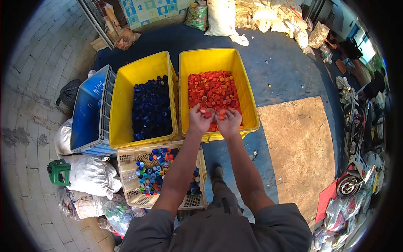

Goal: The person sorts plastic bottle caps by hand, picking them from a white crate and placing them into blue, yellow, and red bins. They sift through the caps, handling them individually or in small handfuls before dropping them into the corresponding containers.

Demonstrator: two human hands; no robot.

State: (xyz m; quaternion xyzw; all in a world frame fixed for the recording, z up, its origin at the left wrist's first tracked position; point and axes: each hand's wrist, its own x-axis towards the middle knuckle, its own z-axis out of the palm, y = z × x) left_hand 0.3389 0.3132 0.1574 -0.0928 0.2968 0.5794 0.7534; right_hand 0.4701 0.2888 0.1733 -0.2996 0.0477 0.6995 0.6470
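Red and orange bottle caps cover the bottom of a yellow crate. Over its near end, my left hand is palm up with red caps in its cupped fingers. Close beside it on the right, my right hand is also cupped, holding orange-red caps. Dark blue caps lie in a second yellow crate to the left. Below that one, a cream perforated basket contains caps of mixed colours, partly hidden by my left forearm.
A blue crate stands at the left, near white sacks and a green plastic stool. More sacks line the far wall. A brown board lies right; beyond it are a motorcycle and bags.
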